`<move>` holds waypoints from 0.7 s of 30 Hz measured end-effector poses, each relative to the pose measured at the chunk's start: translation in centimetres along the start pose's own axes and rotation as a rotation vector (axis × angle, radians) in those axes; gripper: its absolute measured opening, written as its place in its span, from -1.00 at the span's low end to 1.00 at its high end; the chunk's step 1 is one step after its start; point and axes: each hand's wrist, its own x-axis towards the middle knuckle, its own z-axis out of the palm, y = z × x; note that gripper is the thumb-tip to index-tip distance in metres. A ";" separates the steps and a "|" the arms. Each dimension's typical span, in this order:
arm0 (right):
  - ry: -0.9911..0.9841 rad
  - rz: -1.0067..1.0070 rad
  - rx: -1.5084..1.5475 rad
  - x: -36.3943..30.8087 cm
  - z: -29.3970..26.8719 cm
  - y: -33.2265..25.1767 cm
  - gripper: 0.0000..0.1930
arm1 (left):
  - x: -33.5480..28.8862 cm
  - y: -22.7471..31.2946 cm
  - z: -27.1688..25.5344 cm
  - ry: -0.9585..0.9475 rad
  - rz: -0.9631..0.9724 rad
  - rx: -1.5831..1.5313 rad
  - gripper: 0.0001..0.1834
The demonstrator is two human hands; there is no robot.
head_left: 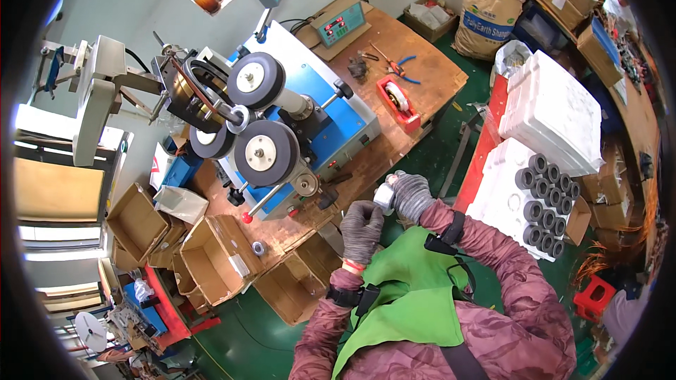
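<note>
In front of my chest, my right hand [414, 198], in a grey knitted glove, is closed round a small white rounded object [384, 198] whose exact kind I cannot make out. Just left of it and a little nearer, my left hand [362, 228], also gloved in grey, has its fingers curled together. A tiny pale tip shows beside those fingers; what they pinch is too small to name. Beyond both hands stands a blue and white winding machine [331, 137] with black rubber-rimmed wheels [285, 149] and a metal ring [240, 119] between them.
The wooden bench [436, 70] bears pliers [405, 70], a red tape dispenser [398, 104] and a digital control box [341, 24]. Another metal ring [260, 248] lies near open cardboard boxes [211, 257]. Right, several dark rings [541, 188] stand on a white foam box [493, 186].
</note>
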 end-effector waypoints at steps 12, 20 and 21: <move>-0.115 0.097 0.991 1.2 4.5 6.0 -0.76 | 1.3 1.3 0.4 -0.107 0.080 0.113 -0.55; -0.500 -0.112 1.111 1.8 -3.1 9.8 -0.63 | 5.1 -2.5 3.2 -0.230 -0.091 -0.173 -0.62; -0.420 -0.080 1.123 2.3 -4.3 10.6 -0.61 | 5.5 -2.4 3.2 -0.230 -0.096 -0.174 -0.62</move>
